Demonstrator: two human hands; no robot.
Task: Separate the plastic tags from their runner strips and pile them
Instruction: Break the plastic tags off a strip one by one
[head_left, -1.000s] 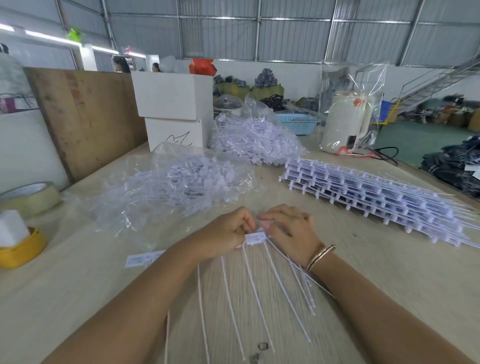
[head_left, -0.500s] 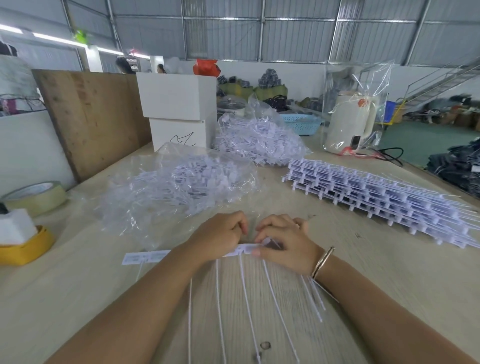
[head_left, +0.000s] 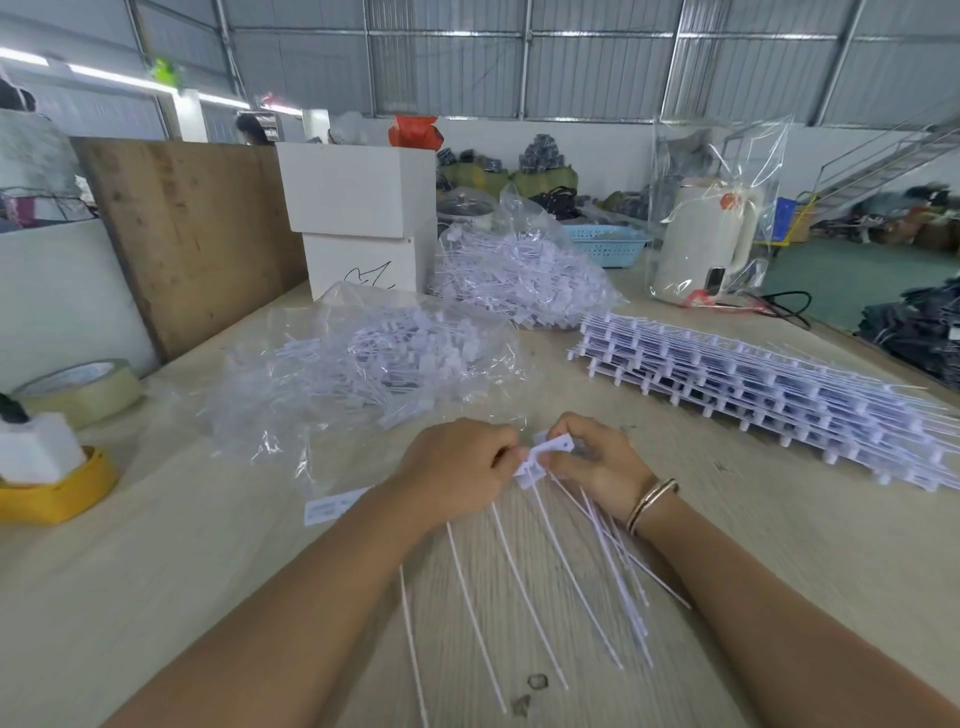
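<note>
My left hand (head_left: 457, 462) and my right hand (head_left: 597, 462) meet at the middle of the wooden table (head_left: 156, 597). Both pinch a white runner strip of plastic tags (head_left: 545, 457), lifted and twisted between them. Several long thin white tag tails (head_left: 524, 587) fan out from it toward me over the table. A stack of whole tag strips (head_left: 769, 395) lies to the right. A loose pile of separated tags (head_left: 374, 364) sits on a clear plastic bag just beyond my hands.
A second bag of tags (head_left: 519, 280) lies further back, near stacked white boxes (head_left: 363, 218) and a bagged white kettle (head_left: 706, 244). At the left are a tape roll (head_left: 78, 389), a yellow holder (head_left: 57, 488) and a wooden board (head_left: 192, 234). A paper label (head_left: 332, 506) lies by my left wrist.
The strip lay flat between my hands before; now its right end is raised and twisted, and the tails fan out more to the right.
</note>
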